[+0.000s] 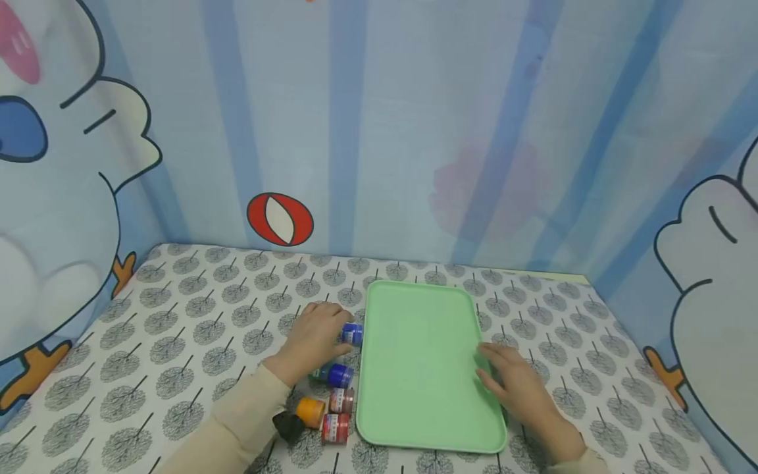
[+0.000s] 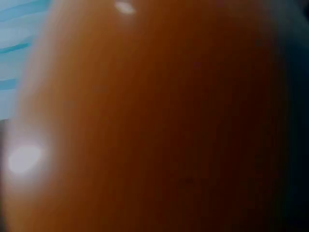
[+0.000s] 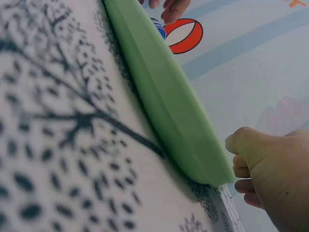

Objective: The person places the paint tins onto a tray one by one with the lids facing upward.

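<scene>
Blue jar (image 1: 353, 334) lies at arched left hand (image 1: 314, 339), grip unclear; right hand (image 1: 520, 385), fingers loosely parted, flanks green tray (image 1: 423, 362).

two hands (image 1: 314, 337) (image 1: 518, 380), one tray (image 1: 423, 368), at least six jars (image 1: 335, 428)

"Can you read any lettering?"
"None. At the head view's lower centre, the blue jar (image 1: 353, 334), brownish-red jar (image 1: 341, 400) and red jar (image 1: 335, 428) bear labels (image 1: 332, 429), print too small to make out."

place: booth-like setting, exact kind unclear | cartoon-print backdrop (image 1: 391, 131) on three sides | tree-print tablecloth (image 1: 201, 309)
</scene>
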A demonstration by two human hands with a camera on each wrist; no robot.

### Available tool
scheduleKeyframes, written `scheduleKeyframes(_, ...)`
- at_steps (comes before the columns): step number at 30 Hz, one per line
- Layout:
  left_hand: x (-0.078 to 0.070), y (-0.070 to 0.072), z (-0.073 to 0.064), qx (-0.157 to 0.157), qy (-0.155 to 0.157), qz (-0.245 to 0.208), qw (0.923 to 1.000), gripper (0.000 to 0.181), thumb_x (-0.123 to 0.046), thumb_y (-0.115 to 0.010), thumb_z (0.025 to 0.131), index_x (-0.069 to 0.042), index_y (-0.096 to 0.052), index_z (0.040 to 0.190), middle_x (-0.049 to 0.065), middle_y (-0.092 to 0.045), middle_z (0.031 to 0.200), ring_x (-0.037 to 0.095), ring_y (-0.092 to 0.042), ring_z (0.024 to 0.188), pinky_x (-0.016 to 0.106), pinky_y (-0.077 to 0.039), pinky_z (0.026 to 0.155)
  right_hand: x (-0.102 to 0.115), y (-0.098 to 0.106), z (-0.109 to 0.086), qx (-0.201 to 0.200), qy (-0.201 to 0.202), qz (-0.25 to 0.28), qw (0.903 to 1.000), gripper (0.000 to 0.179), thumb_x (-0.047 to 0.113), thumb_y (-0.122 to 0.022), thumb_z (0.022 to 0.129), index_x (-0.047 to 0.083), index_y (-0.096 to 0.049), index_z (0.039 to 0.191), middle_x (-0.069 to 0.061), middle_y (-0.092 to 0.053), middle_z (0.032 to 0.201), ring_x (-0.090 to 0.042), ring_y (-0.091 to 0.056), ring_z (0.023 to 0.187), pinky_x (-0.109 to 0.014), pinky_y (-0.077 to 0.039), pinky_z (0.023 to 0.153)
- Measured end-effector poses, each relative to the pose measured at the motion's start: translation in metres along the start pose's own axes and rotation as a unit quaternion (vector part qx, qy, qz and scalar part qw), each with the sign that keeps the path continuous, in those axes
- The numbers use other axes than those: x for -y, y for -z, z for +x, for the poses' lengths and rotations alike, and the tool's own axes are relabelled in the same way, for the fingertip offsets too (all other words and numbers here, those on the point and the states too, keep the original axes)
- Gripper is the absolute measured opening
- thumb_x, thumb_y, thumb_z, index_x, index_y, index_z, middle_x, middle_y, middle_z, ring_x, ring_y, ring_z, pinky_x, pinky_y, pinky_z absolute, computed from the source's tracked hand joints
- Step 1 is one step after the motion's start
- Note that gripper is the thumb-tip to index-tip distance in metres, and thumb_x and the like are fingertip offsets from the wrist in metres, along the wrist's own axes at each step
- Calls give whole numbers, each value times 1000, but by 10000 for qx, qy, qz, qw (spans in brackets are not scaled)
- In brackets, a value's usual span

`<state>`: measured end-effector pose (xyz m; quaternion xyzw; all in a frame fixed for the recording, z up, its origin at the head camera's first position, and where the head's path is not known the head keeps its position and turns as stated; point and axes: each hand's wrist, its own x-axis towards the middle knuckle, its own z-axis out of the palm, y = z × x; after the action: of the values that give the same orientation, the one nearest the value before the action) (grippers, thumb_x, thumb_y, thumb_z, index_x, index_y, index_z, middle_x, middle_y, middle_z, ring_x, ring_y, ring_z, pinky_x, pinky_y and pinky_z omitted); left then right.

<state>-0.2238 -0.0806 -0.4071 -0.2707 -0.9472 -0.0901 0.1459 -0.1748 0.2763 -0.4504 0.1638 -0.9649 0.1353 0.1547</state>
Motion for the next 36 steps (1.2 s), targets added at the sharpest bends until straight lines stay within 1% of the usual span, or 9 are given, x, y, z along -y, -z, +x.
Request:
scheduleKeyframes(7,5,-11,7,362,51,29,9993,47,-38,-79,76,-12,-67,113,4,-67,109,24,-60,107,42,-43,101,-1,-4,-1,94,-132,68,9998,46,25,-67,88,1,-59,127,-17,-61,127,-35,-57,118,-51,-45,101)
scheduleKeyframes(11,7,-18,9,432,75,46,9990,47,-40,-79,76,-13,-67,112,4,-68,108,24,-60,107,43,-43,101,-1,-4,-2,72,-135,75,9999,47,25,-67,88,1,-58,127,-17,-61,127,-34,-57,118,-50,-45,102)
scheduleKeyframes(13,8,-21,10,406,59,-1,9992,48,-41,-79,76,-13,-67,113,3,-67,108,24,-60,106,44,-43,101,-1,-4,-2,41,-137,86,9999,47,24,-67,88,0,-58,127,-17,-61,127,-34,-57,118,-50,-45,102)
scheduleKeyframes(18,9,-26,11,289,73,-295,9991,50,-40,-79,75,-14,-66,115,3,-66,104,23,-60,102,44,-44,100,-1,-3,-3,27,-195,60,9998,46,24,-67,89,1,-58,128,-16,-61,127,-34,-57,118,-50,-45,102)
scheduleKeyframes(22,8,-31,9,272,216,-541,9979,47,-39,-79,75,-15,-67,114,2,-65,99,21,-59,96,44,-44,99,0,-3,-3,63,-196,35,9998,46,24,-68,88,2,-58,128,-16,-61,128,-34,-57,118,-50,-45,102)
scheduleKeyframes(26,7,-32,10,186,280,-722,9968,42,-36,-79,76,-16,-68,111,2,-66,98,22,-60,97,46,-43,100,-2,-3,-4,25,-122,-12,9999,47,25,-68,88,2,-59,128,-15,-61,128,-33,-57,118,-50,-45,102)
scheduleKeyframes(29,7,-32,9,96,209,-716,9972,39,-35,-79,77,-15,-68,109,3,-66,99,24,-60,99,48,-41,102,-3,-4,-5,46,-124,-5,9999,48,26,-67,88,3,-58,128,-15,-60,130,-33,-57,120,-50,-45,102)
scheduleKeyframes(33,8,-33,8,-59,64,-596,9982,37,-35,-78,78,-15,-66,108,2,-66,98,24,-61,100,47,-41,102,-3,-4,-5,128,-167,50,9998,48,27,-66,89,4,-57,129,-15,-59,131,-33,-55,121,-50,-44,103)
scheduleKeyframes(36,9,-34,8,-162,18,-550,9984,38,-35,-77,79,-12,-66,107,3,-66,100,25,-61,101,46,-41,103,-3,-4,-5,153,-147,68,9998,47,27,-66,89,4,-58,129,-14,-59,132,-33,-55,122,-51,-43,104)
